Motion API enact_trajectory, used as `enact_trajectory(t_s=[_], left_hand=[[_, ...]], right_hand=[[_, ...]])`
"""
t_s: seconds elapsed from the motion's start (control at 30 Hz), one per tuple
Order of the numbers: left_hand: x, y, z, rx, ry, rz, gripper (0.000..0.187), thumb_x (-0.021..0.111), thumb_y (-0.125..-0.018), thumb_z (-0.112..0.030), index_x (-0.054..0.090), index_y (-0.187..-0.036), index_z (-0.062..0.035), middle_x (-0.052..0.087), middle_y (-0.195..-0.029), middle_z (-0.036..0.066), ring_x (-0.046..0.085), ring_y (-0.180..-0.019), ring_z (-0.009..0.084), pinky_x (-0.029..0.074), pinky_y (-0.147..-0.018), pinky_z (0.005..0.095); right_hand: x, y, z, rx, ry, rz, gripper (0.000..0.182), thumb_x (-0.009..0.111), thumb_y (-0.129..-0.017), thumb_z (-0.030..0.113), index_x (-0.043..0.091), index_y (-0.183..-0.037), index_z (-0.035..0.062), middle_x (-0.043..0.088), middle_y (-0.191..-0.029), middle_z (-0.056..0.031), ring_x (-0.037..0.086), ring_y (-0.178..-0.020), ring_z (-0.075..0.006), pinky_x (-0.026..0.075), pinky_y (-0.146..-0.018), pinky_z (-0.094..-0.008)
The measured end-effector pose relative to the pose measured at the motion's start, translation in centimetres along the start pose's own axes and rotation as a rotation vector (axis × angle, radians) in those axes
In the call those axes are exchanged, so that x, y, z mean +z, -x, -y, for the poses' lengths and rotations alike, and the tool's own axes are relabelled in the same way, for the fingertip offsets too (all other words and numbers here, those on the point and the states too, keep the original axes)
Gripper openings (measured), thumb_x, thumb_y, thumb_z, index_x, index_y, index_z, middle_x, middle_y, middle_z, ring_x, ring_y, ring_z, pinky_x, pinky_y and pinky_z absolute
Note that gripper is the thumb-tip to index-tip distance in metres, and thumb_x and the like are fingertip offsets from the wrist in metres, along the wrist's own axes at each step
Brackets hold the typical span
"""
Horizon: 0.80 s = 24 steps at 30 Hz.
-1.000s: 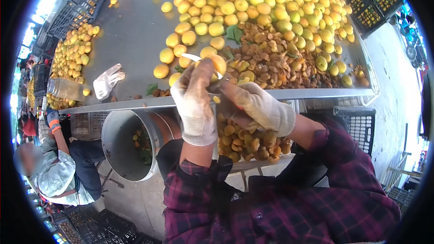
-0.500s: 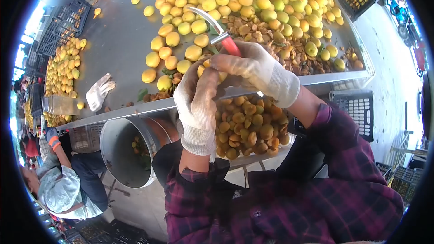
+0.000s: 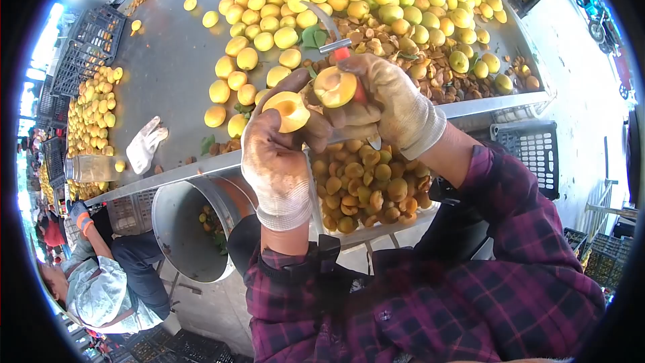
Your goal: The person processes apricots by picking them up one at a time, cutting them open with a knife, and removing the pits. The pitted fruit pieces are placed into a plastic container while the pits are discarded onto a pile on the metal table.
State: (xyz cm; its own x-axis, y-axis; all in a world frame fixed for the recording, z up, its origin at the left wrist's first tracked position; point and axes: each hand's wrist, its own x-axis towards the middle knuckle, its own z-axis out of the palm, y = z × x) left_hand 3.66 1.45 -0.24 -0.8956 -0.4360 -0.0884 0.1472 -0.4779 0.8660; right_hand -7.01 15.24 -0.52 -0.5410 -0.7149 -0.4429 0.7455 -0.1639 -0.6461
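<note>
One fruit half (image 3: 287, 111) is pinched in the left hand's grip (image 3: 277, 138) and the other half (image 3: 334, 87) is clamped in the right hand's grip (image 3: 366, 97) along with a red-handled curved knife (image 3: 330, 33), both cut faces showing, held up by the near edge of the metal surface (image 3: 176, 74), just above a bunch of pitted-looking fruit (image 3: 369, 185).

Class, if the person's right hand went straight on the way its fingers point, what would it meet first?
Most likely the left hand in its stained white knit glove, which holds a halved yellow-orange fruit, though depth is hard to judge.
</note>
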Motion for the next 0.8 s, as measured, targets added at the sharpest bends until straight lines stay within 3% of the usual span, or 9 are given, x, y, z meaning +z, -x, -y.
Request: enact_trajectory(t_s=[0.07, 0.17, 0.23, 0.33, 0.47, 0.57, 0.63, 0.77, 0.8], left_hand=[[-0.9, -0.2, 0.2, -0.008, 0.081, 0.102, 0.057, 0.041, -0.091, -0.029, 0.053, -0.131, 0.0107, 0.067, -0.111, 0.016, 0.059, -0.07, 0.0219, 0.044, -0.061, 0.0299], [0.1, 0.2, -0.4, -0.043, 0.148, 0.039, 0.055, 0.039, -0.091, -0.026, 0.052, -0.13, 0.0108, 0.066, -0.081, 0.016, 0.058, -0.07, 0.0217, 0.044, -0.062, 0.0307], [0.3, 0.5, -0.6, -0.045, 0.151, 0.018, 0.055, 0.041, -0.09, -0.024, 0.052, -0.13, 0.0121, 0.067, -0.083, 0.017, 0.061, -0.071, 0.0224, 0.046, -0.063, 0.0294], [-1.0, 0.0, -1.0, -0.169, -0.174, 0.34, 0.048, 0.043, -0.09, -0.017, 0.054, -0.127, 0.0113, 0.069, -0.087, 0.016, 0.067, -0.074, 0.0213, 0.051, -0.063, 0.0267], [-0.7, 0.4, 0.9, -0.045, -0.802, 0.352, 0.057, 0.074, -0.082, -0.012, 0.055, -0.135, -0.0022, 0.068, -0.101, 0.014, 0.066, -0.094, 0.0197, 0.051, -0.084, 0.0298], [1.3, 0.7, 1.3, 0.069, -0.622, 0.166, 0.063, 0.076, -0.081, -0.011, 0.052, -0.138, -0.0018, 0.065, -0.111, 0.016, 0.064, -0.101, 0.02, 0.05, -0.088, 0.0316], [1.3, 0.3, 1.2, 0.033, -0.572, 0.145, 0.065, 0.076, -0.081, -0.007, 0.049, -0.139, 0.0011, 0.063, -0.117, 0.013, 0.062, -0.105, 0.0185, 0.049, -0.091, 0.0306], [2.2, 0.4, 1.2, -0.055, -0.054, 0.114, 0.055, 0.071, -0.084, 0.002, 0.051, -0.135, 0.0073, 0.064, -0.116, 0.008, 0.063, -0.099, 0.0139, 0.052, -0.086, 0.0276], [2.3, 0.4, 1.2, -0.019, -0.111, 0.063, 0.051, 0.071, -0.085, 0.002, 0.053, -0.133, 0.0073, 0.064, -0.114, 0.008, 0.063, -0.095, 0.0129, 0.053, -0.082, 0.0268]], right_hand=[[-1.5, -1.0, -0.1, -0.043, -0.194, 0.328, 0.031, 0.043, -0.102, 0.036, 0.058, -0.108, 0.0089, 0.066, -0.077, -0.0114, 0.043, -0.047, -0.0079, 0.029, -0.043, -0.0227], [0.3, 0.1, 0.9, -0.126, -0.088, 0.103, 0.046, 0.045, -0.1, 0.043, 0.062, -0.091, 0.0019, 0.062, -0.069, -0.0089, 0.032, -0.04, -0.0071, 0.023, -0.038, -0.0235], [0.0, -0.1, 1.1, -0.132, -0.127, 0.062, 0.048, 0.043, -0.1, 0.045, 0.062, -0.09, 0.0021, 0.061, -0.065, -0.0082, 0.03, -0.039, -0.0068, 0.021, -0.037, -0.024], [-1.8, -0.6, 1.4, -0.102, -0.2, 0.154, 0.045, 0.044, -0.1, 0.044, 0.061, -0.091, 0.0024, 0.046, -0.051, -0.0014, 0.025, -0.036, -0.0081, 0.02, -0.036, -0.0249], [-2.3, 0.2, 1.6, -0.151, -0.258, 0.126, 0.048, 0.044, -0.1, 0.044, 0.063, -0.098, 0.0003, 0.043, -0.049, 0.0002, 0.027, -0.037, -0.0085, 0.021, -0.036, -0.0245], [-1.7, 0.9, 1.5, -0.15, -0.042, 0.062, 0.047, 0.047, -0.099, 0.043, 0.062, -0.107, -0.0008, 0.043, -0.05, 0.0014, 0.03, -0.039, -0.0077, 0.023, -0.037, -0.0234], [-1.8, 0.4, 0.9, -0.118, -0.005, 0.025, 0.034, 0.049, -0.101, 0.039, 0.058, -0.093, 0.0076, 0.058, -0.061, -0.0042, 0.035, -0.039, -0.0077, 0.024, -0.038, -0.0244], [-1.2, 1.0, -0.3, -0.06, -0.028, 0.159, 0.028, 0.055, -0.099, 0.034, 0.061, -0.098, 0.0063, 0.059, -0.062, -0.0019, 0.038, -0.04, -0.0079, 0.027, -0.038, -0.0234], [-1.5, 1.2, 0.3, -0.039, 0.029, 0.177, 0.029, 0.06, -0.097, 0.031, 0.064, -0.101, 0.0027, 0.061, -0.069, -0.0014, 0.052, -0.052, -0.0084, 0.04, -0.046, -0.0236]])
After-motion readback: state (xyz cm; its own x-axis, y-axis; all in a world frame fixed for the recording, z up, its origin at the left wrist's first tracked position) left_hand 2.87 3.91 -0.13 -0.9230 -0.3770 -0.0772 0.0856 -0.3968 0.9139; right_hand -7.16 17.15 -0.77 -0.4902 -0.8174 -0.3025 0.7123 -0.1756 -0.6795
